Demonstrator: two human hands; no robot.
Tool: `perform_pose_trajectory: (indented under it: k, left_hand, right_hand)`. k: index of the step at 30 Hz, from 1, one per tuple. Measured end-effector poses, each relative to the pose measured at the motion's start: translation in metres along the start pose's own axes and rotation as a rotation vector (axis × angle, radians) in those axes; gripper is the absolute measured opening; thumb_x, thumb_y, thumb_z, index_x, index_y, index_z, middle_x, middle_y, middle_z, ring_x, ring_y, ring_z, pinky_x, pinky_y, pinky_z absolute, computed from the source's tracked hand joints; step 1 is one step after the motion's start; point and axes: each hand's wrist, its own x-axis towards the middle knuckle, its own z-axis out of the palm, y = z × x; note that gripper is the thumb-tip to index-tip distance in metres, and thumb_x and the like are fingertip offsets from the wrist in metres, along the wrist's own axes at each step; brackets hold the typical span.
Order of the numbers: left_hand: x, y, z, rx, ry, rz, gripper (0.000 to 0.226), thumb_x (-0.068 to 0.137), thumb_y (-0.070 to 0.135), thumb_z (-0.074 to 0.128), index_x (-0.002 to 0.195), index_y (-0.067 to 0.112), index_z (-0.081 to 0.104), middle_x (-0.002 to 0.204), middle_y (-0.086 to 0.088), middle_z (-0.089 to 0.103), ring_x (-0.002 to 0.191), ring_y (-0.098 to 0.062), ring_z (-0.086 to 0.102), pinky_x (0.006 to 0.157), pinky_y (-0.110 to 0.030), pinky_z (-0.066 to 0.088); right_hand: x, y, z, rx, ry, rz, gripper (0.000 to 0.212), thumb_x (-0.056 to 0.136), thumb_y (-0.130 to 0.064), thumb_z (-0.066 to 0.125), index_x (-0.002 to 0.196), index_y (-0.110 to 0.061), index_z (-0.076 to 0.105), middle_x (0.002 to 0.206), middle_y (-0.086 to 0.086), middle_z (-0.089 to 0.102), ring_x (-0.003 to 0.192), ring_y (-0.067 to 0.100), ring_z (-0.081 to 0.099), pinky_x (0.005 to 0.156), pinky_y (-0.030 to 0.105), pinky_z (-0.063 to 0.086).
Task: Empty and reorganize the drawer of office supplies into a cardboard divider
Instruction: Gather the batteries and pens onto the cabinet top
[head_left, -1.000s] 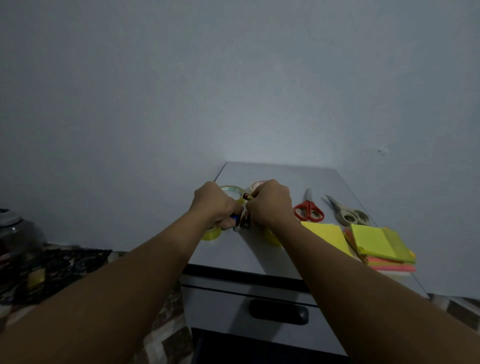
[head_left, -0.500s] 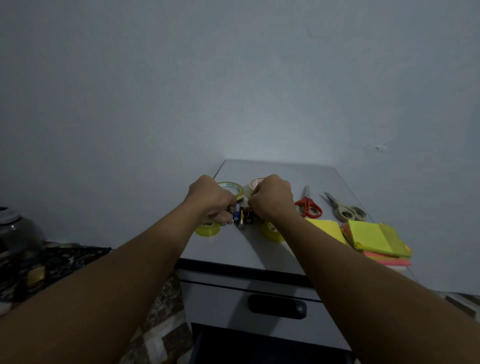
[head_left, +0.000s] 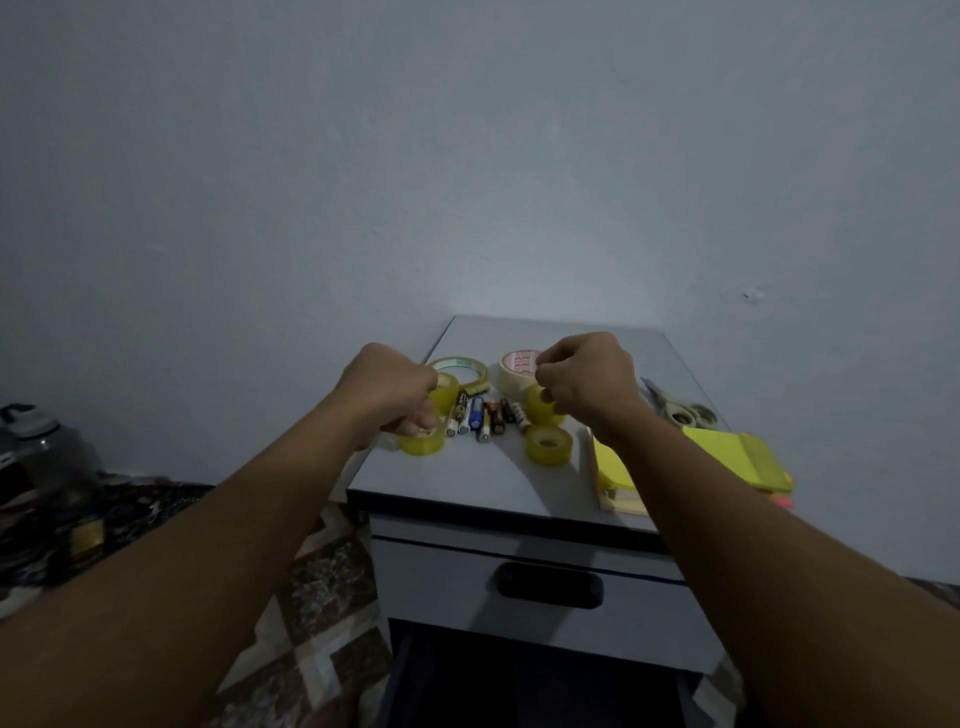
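Several batteries (head_left: 483, 415) lie in a row on the grey cabinet top (head_left: 498, 483). My left hand (head_left: 389, 389) is left of them, its fingers curled onto a small yellow tape roll (head_left: 423, 444); another yellow roll (head_left: 445, 389) sits just behind it. To the right of the batteries, my right hand (head_left: 587, 379) pinches a small yellow tape roll (head_left: 540, 408). A third small roll (head_left: 548, 444) lies free in front of it. The drawer (head_left: 545, 587) below is closed, and no cardboard divider is in view.
A large clear tape roll (head_left: 460, 370) and a masking tape roll (head_left: 517, 366) lie at the back. Grey scissors (head_left: 680, 410) and stacked sticky notes (head_left: 737, 460) sit at the right, with a yellow pad (head_left: 613, 467) beside them. A dark jar (head_left: 47, 452) stands on the floor at left.
My hands were together over the batteries; they have moved apart, left and right, uncovering the battery row. The red scissors are now hidden behind my right arm.
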Motion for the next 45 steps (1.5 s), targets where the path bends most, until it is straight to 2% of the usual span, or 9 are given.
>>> perform_pose_trajectory:
  k: [5,8,18,25,30,34,36,39,45]
  left_hand:
    - [-0.038,-0.013,-0.013,-0.047,0.005,0.028,0.016,0.091,0.010,0.059,0.092,-0.002,0.068,0.074,-0.013,0.069,0.041,-0.013,0.060,0.041,-0.022,0.047]
    - [-0.062,-0.030,-0.014,-0.072,-0.030,0.055,0.017,0.092,0.014,0.061,0.090,0.000,0.070,0.078,-0.012,0.072,0.050,-0.015,0.063,0.048,-0.027,0.048]
    - [-0.134,-0.129,0.043,0.165,-0.422,-0.008,0.013,0.099,0.023,0.057,0.098,0.014,0.066,0.090,-0.007,0.071,0.067,-0.014,0.062,0.051,-0.025,0.048]
    - [-0.162,-0.219,0.091,0.418,-0.666,-0.215,0.021,0.095,0.033,0.060,0.114,0.024,0.060,0.105,-0.006,0.066,0.084,-0.017,0.061,0.070,-0.031,0.055]
    - [-0.171,-0.258,0.108,0.743,-0.762,-0.315,0.039,0.094,0.026,0.053,0.125,0.003,0.059,0.119,-0.010,0.062,0.100,-0.024,0.063,0.068,-0.024,0.050]
    - [-0.182,-0.274,0.114,0.872,-0.806,-0.364,0.038,0.091,0.022,0.051,0.121,0.001,0.063,0.120,-0.015,0.065,0.102,-0.029,0.067,0.079,-0.030,0.057]
    - [-0.185,-0.279,0.117,0.854,-0.832,-0.375,0.038,0.089,0.025,0.052,0.118,0.002,0.064,0.118,-0.014,0.066,0.101,-0.028,0.067,0.073,-0.027,0.053]
    - [-0.186,-0.281,0.122,0.714,-0.811,-0.419,0.032,0.085,0.026,0.054,0.106,0.005,0.065,0.093,-0.010,0.066,0.072,-0.021,0.064,0.056,-0.020,0.048]
    - [-0.187,-0.273,0.134,0.327,-0.739,-0.505,0.022,0.095,0.025,0.054,0.113,0.017,0.063,0.109,-0.003,0.064,0.095,-0.020,0.069,0.083,-0.035,0.056]
  right_hand:
    - [-0.042,0.003,-0.027,0.071,0.028,-0.009,0.009,0.077,-0.007,0.067,0.078,-0.015,0.071,0.078,0.008,0.072,0.073,0.030,0.071,0.064,0.046,0.059]
    - [-0.075,0.014,-0.038,0.122,-0.011,0.010,0.008,0.078,-0.007,0.067,0.083,-0.014,0.070,0.073,0.010,0.072,0.057,0.021,0.066,0.053,0.034,0.051]
    - [-0.202,0.102,-0.021,0.172,-0.321,0.205,0.009,0.087,-0.003,0.067,0.093,-0.009,0.067,0.070,0.005,0.066,0.053,0.011,0.058,0.049,0.025,0.047]
    - [-0.271,0.202,0.019,-0.072,-0.541,0.430,0.024,0.079,-0.012,0.074,0.100,-0.019,0.065,0.077,-0.007,0.066,0.065,0.004,0.059,0.063,0.018,0.046]
    - [-0.301,0.240,0.025,-0.407,-0.653,0.570,0.040,0.084,-0.024,0.059,0.123,-0.015,0.060,0.120,0.007,0.067,0.111,0.029,0.063,0.090,0.031,0.051]
    - [-0.311,0.240,0.037,-0.597,-0.807,0.637,0.068,0.086,-0.033,0.052,0.149,-0.016,0.032,0.147,0.020,0.042,0.131,0.036,0.048,0.109,0.038,0.042]
    - [-0.315,0.244,0.043,-0.640,-0.852,0.673,0.072,0.088,-0.034,0.052,0.151,-0.014,0.025,0.151,0.023,0.032,0.135,0.039,0.042,0.113,0.040,0.037]
    - [-0.317,0.249,0.045,-0.655,-0.881,0.621,0.063,0.088,-0.027,0.047,0.146,-0.007,0.036,0.150,0.019,0.040,0.137,0.038,0.039,0.116,0.038,0.028]
    - [-0.314,0.250,0.041,-0.359,-0.709,0.601,0.039,0.078,-0.022,0.053,0.114,-0.018,0.067,0.113,0.008,0.069,0.107,0.029,0.065,0.091,0.030,0.052]
